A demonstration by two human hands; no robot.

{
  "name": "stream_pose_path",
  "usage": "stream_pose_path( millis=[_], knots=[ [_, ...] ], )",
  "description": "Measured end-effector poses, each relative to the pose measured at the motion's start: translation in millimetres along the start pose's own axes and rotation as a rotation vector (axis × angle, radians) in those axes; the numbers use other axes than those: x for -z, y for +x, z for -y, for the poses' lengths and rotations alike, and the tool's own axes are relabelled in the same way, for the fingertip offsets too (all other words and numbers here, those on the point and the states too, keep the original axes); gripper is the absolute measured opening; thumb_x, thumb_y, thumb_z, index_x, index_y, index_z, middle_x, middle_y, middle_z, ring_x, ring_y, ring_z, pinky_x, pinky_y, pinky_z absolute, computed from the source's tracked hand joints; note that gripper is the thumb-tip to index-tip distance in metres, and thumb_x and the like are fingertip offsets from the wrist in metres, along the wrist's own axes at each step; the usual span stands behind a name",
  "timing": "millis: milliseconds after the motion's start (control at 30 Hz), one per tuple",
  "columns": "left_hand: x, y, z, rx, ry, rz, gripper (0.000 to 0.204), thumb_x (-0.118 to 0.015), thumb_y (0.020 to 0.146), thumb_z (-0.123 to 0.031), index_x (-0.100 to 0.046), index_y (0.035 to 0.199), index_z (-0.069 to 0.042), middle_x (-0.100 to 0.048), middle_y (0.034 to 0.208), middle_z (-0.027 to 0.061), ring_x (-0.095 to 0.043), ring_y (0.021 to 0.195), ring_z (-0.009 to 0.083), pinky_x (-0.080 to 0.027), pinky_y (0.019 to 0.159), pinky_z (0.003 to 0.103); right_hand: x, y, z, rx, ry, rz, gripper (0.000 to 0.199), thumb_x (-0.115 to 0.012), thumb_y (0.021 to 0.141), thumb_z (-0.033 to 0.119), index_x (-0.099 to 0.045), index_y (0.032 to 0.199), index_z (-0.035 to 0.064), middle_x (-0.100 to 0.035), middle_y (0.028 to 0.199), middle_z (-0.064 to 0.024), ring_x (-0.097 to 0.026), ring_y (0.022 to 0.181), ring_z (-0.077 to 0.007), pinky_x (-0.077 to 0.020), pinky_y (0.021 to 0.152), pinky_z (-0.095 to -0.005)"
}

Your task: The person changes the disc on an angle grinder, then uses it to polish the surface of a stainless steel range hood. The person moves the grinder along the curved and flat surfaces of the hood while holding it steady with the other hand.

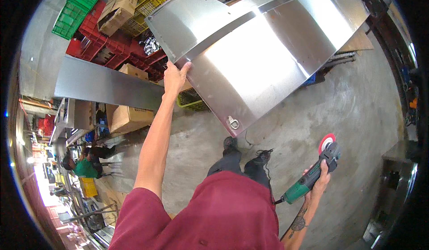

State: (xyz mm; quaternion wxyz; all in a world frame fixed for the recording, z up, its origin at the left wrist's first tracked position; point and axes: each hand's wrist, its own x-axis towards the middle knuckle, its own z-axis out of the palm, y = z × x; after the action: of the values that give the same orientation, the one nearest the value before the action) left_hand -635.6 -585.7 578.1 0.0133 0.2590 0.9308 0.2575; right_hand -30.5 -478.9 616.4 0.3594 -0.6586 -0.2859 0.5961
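Note:
My right hand is wrapped round the body of a green and black angle grinder, held out to my right above the floor. A red-rimmed disc with a pale centre sits at its head, and a cord leaves its rear end. My left arm is stretched forward. At the left edge of a large, shiny sheet-metal piece, my left hand grips with the thumb on top; the other fingers are partly hidden. A small metal ring fitting lies at that piece's near corner. The grinder is apart from the metal.
Green crates, red crates and cardboard boxes stand at the far left. A long metal sheet lies left of my arm. Another person crouches farther left. A metal cabinet stands at right. A cord runs near my feet.

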Motion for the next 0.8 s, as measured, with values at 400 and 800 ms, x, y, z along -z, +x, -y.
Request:
stream_pose_path(
  millis=[400, 800],
  knots=[
    [11.3, 33.8, 19.1, 0.123, 0.067, -0.106, 0.060, -0.088, 0.091, -0.051, -0.072, 0.121, -0.003, -0.082, 0.108, 0.0263, -0.078, 0.107, 0.0459, -0.059, 0.096, 0.054, -9.7, 3.8, 5.0, 0.030, -0.089, 0.091, 0.048, -0.076, 0.103, 0.045, -0.058, 0.118, 0.0023, -0.067, 0.084, -0.0106, -0.072, 0.062, -0.0245, -0.0619, 0.056, -0.0387],
    [51.6, 102.9, 68.9, 0.274, 0.226, -0.438, 0.031, -0.066, 0.107, -0.018, -0.062, 0.131, 0.000, -0.072, 0.130, 0.0273, -0.073, 0.117, 0.0452, -0.060, 0.094, 0.056, -40.4, -29.1, 23.9, 0.112, -0.092, 0.191, 0.047, -0.076, 0.103, 0.041, -0.058, 0.122, 0.0026, -0.066, 0.085, -0.0110, -0.071, 0.061, -0.0268, -0.0616, 0.056, -0.0419]
  ],
)
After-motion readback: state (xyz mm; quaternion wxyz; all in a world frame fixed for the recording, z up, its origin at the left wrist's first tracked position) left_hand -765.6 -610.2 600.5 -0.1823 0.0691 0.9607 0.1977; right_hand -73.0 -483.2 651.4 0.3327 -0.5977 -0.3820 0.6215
